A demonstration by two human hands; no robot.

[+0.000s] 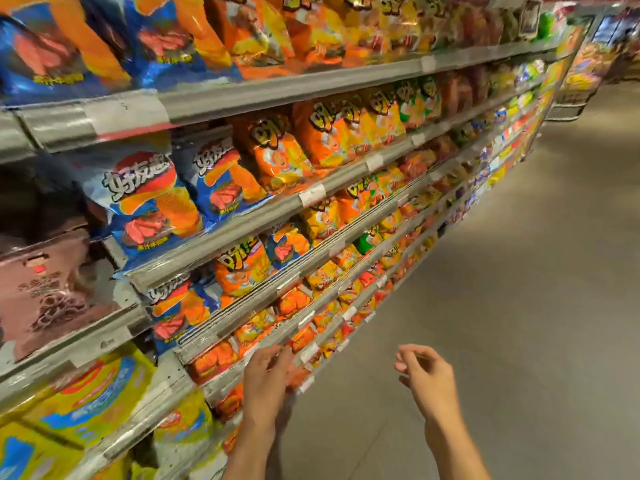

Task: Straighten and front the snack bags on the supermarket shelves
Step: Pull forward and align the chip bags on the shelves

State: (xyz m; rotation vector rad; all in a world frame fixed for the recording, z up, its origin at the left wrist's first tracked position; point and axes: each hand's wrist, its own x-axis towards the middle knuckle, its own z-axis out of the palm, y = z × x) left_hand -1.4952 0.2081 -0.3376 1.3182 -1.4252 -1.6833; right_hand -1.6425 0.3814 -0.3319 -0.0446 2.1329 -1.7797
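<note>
Upper shelves' bags [149, 199] mostly fronted, low rows left; left hand [266, 379] loosely open on orange bags [294, 370], right hand [427, 379] open, empty.

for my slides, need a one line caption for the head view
Left hand reaches the orange snack bags on a low shelf; right hand hovers open over the aisle.

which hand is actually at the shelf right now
The left hand: its fingers reach the orange snack bags at a low shelf edge. The right hand hangs open over the aisle floor, touching nothing.
</note>
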